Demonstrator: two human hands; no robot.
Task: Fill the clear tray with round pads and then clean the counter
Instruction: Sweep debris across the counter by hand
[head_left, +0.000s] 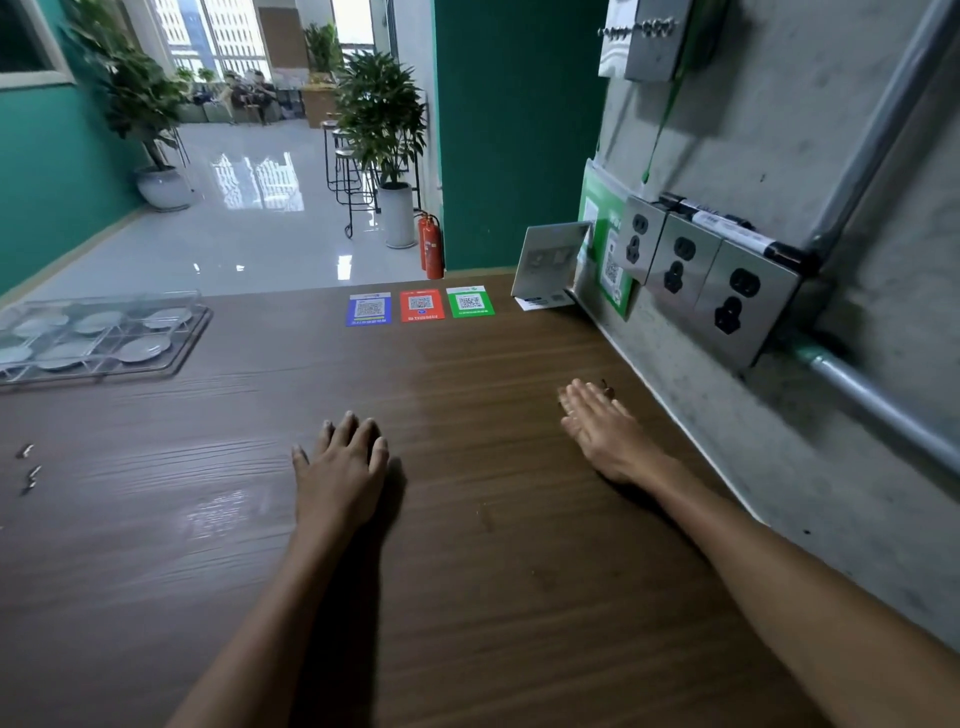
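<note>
Two hands: both lie on the wooden counter (467, 519) with straight fingers, and neither one holds anything.
Left hand (340, 470): palm down and flat on the wood, fingers a little spread, nothing under it that I can see.
Right hand (597, 423): it stands more on its edge, fingers straight and together, close to the grey wall (727, 467).
Small brown bit (607, 387): it lies just beyond the right fingertips, at the foot of the wall; it is too small to say what it is.
Step in hand: I judge it is the cleaning, the right hand placed like a blade to sweep this bit along the counter.
How to do it well: keep the hand edge pressed on the wood so the bit cannot slip under, and draw it away from the wall toward the left hand, which can cup and receive it.
Small metal pieces (28, 470): far out to the left of the left hand, still to collect.
Clear tray (171, 358): well beyond the left hand, at the far left of the counter.
Round pads (145, 347): they sit in the tray's compartments; every compartment in view looks filled, so the filling seems done.
QR cards (421, 305): three coloured ones lie flat at the far edge; sweep around them.
</note>
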